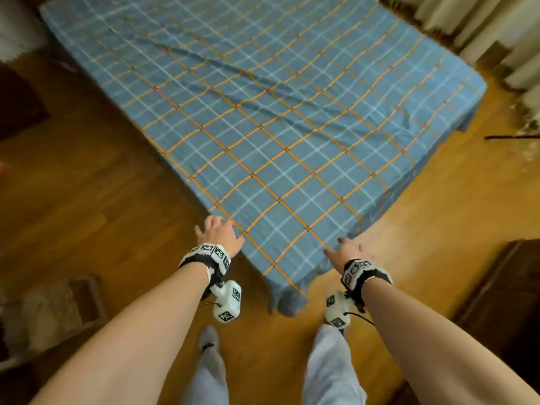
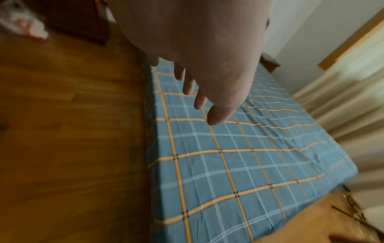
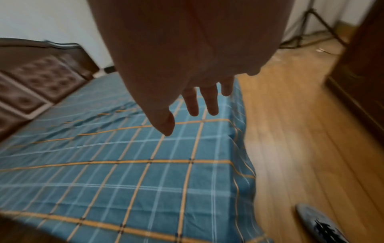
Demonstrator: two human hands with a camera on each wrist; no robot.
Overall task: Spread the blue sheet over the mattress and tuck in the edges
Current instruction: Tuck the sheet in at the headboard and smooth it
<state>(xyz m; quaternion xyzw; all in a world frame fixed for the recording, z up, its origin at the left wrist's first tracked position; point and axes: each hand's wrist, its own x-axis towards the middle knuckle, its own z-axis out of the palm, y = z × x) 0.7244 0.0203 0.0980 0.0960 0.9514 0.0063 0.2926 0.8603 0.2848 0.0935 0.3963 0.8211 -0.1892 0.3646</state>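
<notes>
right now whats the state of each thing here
sheet: spread over the mattress, wrinkled mid-bed, near corner hanging loose
left hand: open, fingers straight, at the sheet's near left edge
right hand: open, holding nothing, by the near right edge
curtain: hanging closed beside the bed

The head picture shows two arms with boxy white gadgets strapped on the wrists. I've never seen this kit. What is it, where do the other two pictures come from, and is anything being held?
No robot here: a person wears three cameras. The wide picture comes from one on the head, looking down at both arms. The white blocks strapped to the wrists are the other two cameras, each looking along its palm toward the fingers.

A blue sheet with orange checks covers the mattress, wrinkled in the middle, its near corner hanging loose toward the wooden floor. The left hand and the right hand reach over the near edges with fingers straight. Neither holds anything.
</notes>
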